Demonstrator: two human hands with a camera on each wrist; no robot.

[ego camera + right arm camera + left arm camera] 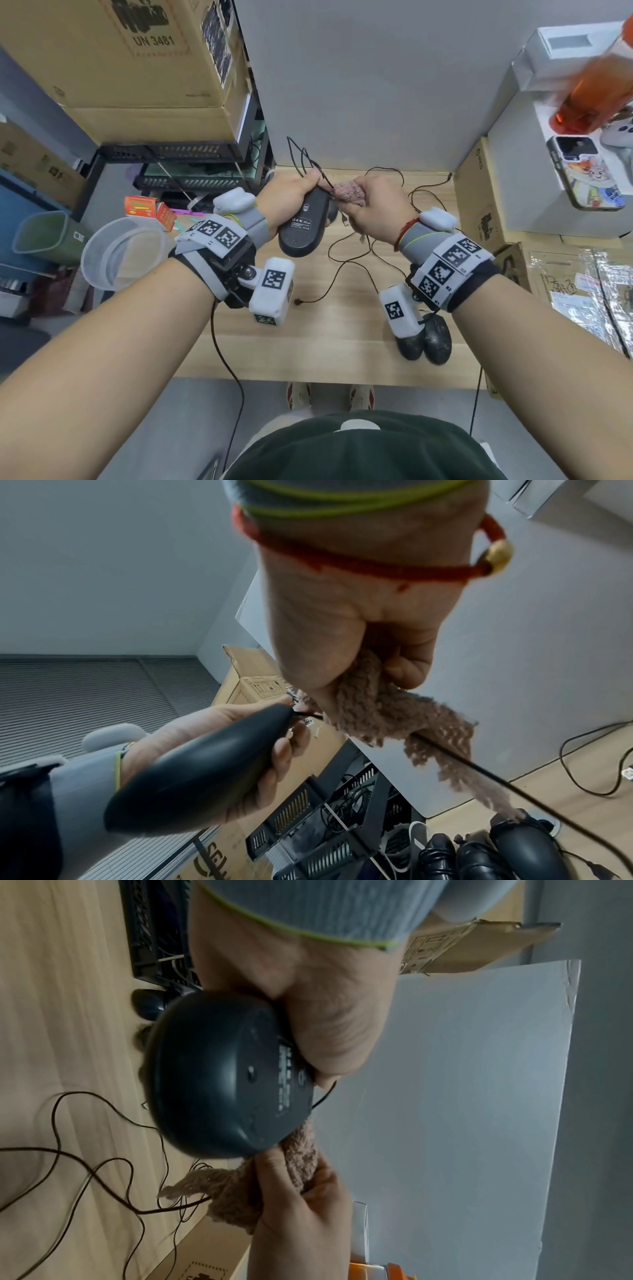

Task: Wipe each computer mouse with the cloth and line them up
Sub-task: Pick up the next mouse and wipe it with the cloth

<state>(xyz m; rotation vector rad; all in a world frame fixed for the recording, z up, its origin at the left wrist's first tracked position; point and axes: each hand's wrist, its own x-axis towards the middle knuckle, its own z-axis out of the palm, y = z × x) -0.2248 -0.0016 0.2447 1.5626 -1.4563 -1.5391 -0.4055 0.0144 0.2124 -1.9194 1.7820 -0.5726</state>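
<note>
Left hand point(291, 198) grips black mouse point(303, 226), underside up; right hand point(375, 205) clutches cloth point(349, 193) at its front end; wiping step underway; next, probably set mouse beside two mice point(426, 337) under right wrist

Matt black plastic mouse point(303, 222), nubby pink-brown cloth point(350, 194), pale wood-grain tabletop point(335, 329)

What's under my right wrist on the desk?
Two dark mice lie side by side on the wooden desk, near its front edge. The wrist camera block covers their far ends, so buttons and cable exits cannot be seen.
</note>
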